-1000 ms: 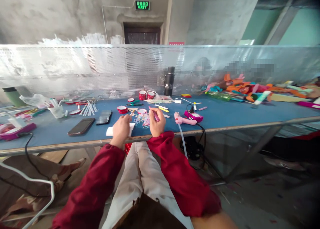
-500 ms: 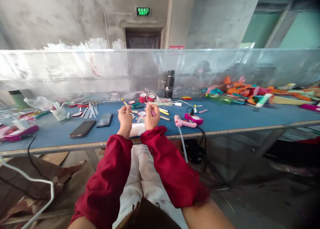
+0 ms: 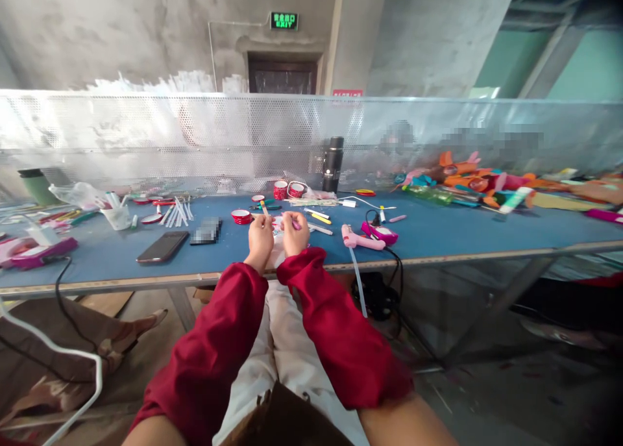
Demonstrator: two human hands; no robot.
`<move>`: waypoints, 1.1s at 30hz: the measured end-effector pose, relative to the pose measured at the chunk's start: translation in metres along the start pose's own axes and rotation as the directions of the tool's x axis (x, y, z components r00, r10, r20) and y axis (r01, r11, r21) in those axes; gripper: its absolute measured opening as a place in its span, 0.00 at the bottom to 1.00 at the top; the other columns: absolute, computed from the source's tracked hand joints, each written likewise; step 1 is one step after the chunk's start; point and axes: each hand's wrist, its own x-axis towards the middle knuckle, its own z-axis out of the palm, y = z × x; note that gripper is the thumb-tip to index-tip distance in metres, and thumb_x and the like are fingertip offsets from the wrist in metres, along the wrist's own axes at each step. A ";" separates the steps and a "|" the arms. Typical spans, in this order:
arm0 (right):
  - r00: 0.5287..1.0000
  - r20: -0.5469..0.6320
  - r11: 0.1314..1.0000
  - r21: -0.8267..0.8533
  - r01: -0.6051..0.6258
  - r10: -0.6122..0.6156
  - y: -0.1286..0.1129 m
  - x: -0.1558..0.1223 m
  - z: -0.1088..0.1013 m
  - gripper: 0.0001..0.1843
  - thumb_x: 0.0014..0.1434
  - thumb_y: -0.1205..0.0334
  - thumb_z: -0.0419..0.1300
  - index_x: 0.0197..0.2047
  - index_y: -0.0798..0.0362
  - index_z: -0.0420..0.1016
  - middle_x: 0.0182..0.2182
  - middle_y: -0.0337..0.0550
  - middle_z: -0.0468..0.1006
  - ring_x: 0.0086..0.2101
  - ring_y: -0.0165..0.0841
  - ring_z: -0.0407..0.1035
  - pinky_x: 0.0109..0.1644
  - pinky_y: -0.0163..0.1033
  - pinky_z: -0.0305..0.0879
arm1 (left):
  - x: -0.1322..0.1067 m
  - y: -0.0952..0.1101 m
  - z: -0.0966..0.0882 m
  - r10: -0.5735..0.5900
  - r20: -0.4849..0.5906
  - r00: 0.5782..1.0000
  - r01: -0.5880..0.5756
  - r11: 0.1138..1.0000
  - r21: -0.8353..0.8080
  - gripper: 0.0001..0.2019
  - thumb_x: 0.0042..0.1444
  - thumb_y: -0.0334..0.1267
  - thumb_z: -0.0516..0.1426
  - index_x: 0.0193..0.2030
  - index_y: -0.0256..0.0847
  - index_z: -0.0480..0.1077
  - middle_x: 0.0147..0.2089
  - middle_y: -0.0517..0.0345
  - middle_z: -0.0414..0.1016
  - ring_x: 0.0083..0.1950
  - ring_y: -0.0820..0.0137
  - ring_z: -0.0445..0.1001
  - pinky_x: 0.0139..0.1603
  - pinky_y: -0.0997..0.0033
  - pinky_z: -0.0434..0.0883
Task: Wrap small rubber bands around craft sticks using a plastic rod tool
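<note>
My left hand (image 3: pixel 261 238) is closed around a thin tan stick (image 3: pixel 263 208), whose upper end sticks up above the fingers. Beside it, my right hand (image 3: pixel 294 235) is closed on a small purple piece (image 3: pixel 296 225), mostly hidden by the fingers. The two hands are close together over the table's front edge. Between and below them lies something white (image 3: pixel 278 250), partly covered. Red tape rolls (image 3: pixel 241 217) lie just beyond my left hand, and a yellow marker pen (image 3: pixel 321 218) lies past my right.
A pink glue gun (image 3: pixel 360 239) with a glue stick hanging over the edge lies to the right. At left are a phone (image 3: pixel 163 247) and a white cup of pens (image 3: pixel 115 216). A black bottle (image 3: pixel 333 165) stands behind. Colourful pieces (image 3: pixel 467 176) heap at far right.
My left hand has moved right, closer to my right hand, with the stick still in it. Red tape rolls formerly behind it now show. The view has shifted slightly.
</note>
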 end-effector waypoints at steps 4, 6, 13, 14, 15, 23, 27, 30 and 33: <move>0.994 -0.069 0.994 0.075 -0.081 0.086 -0.009 0.000 -0.007 0.18 0.63 0.42 0.60 0.38 0.50 0.73 0.31 0.39 0.79 0.31 0.32 0.74 0.37 0.36 0.73 | -0.003 0.017 0.015 0.098 -0.030 0.995 -0.097 0.995 0.015 0.12 0.67 0.41 0.53 0.37 0.42 0.75 0.40 0.53 0.79 0.43 0.65 0.74 0.45 0.69 0.70; 0.990 -0.084 0.988 0.115 -0.102 0.112 -0.013 0.000 -0.008 0.19 0.64 0.42 0.59 0.38 0.50 0.72 0.32 0.40 0.80 0.31 0.31 0.74 0.37 0.36 0.73 | -0.005 0.020 0.021 0.069 -0.038 0.997 -0.072 0.994 -0.079 0.13 0.69 0.41 0.51 0.40 0.41 0.75 0.40 0.53 0.79 0.40 0.66 0.73 0.41 0.70 0.69; 0.989 -0.098 0.975 0.202 -0.088 0.110 -0.024 0.013 -0.010 0.14 0.63 0.47 0.59 0.41 0.49 0.70 0.28 0.35 0.76 0.28 0.30 0.72 0.36 0.36 0.72 | -0.009 0.006 0.021 0.016 -0.011 1.000 -0.017 0.995 -0.100 0.11 0.63 0.40 0.56 0.31 0.41 0.74 0.30 0.58 0.74 0.35 0.67 0.71 0.39 0.71 0.66; 0.992 -0.090 0.977 0.201 -0.070 0.090 -0.025 0.015 -0.010 0.13 0.61 0.49 0.61 0.41 0.49 0.70 0.28 0.35 0.76 0.29 0.30 0.71 0.36 0.36 0.71 | -0.009 0.005 0.020 0.020 -0.001 1.000 -0.020 0.995 -0.101 0.10 0.62 0.40 0.57 0.31 0.41 0.73 0.29 0.59 0.74 0.35 0.68 0.70 0.38 0.71 0.65; 0.994 -0.082 0.979 0.198 -0.051 0.069 -0.026 0.015 -0.011 0.12 0.60 0.51 0.63 0.40 0.49 0.71 0.29 0.35 0.76 0.29 0.30 0.71 0.37 0.36 0.71 | -0.009 0.005 0.020 0.023 0.011 1.000 -0.022 0.994 -0.104 0.11 0.62 0.40 0.57 0.30 0.41 0.73 0.28 0.59 0.73 0.34 0.68 0.70 0.38 0.71 0.65; 0.997 -0.065 0.987 0.155 0.047 -0.037 -0.025 0.006 -0.020 0.08 0.58 0.55 0.62 0.37 0.49 0.71 0.27 0.33 0.74 0.28 0.30 0.68 0.35 0.36 0.67 | -0.014 0.001 0.021 0.070 0.141 0.988 -0.048 0.986 -0.158 0.10 0.61 0.40 0.57 0.29 0.41 0.71 0.24 0.63 0.68 0.28 0.71 0.63 0.33 0.72 0.62; 0.996 -0.045 0.990 0.120 0.078 -0.073 -0.026 0.003 -0.021 0.08 0.57 0.55 0.62 0.35 0.49 0.71 0.27 0.34 0.75 0.28 0.30 0.68 0.36 0.37 0.67 | -0.014 0.001 0.022 0.083 0.161 0.983 -0.052 0.982 -0.183 0.09 0.60 0.39 0.56 0.30 0.41 0.72 0.26 0.62 0.70 0.29 0.71 0.65 0.32 0.73 0.62; 0.995 -0.036 0.991 0.097 0.093 -0.090 -0.028 0.002 -0.022 0.08 0.57 0.55 0.62 0.34 0.49 0.70 0.27 0.34 0.75 0.28 0.31 0.68 0.37 0.38 0.67 | -0.015 0.001 0.023 0.084 0.160 0.984 -0.052 0.979 -0.197 0.09 0.60 0.39 0.56 0.32 0.40 0.72 0.28 0.61 0.72 0.31 0.71 0.67 0.33 0.73 0.64; 0.995 -0.031 0.992 0.078 0.102 -0.100 -0.028 0.001 -0.023 0.07 0.58 0.55 0.62 0.33 0.48 0.70 0.27 0.35 0.76 0.28 0.32 0.69 0.38 0.39 0.67 | -0.015 0.001 0.025 0.070 0.141 0.988 -0.041 0.979 -0.199 0.10 0.61 0.41 0.56 0.29 0.41 0.68 0.26 0.62 0.69 0.30 0.71 0.66 0.32 0.73 0.63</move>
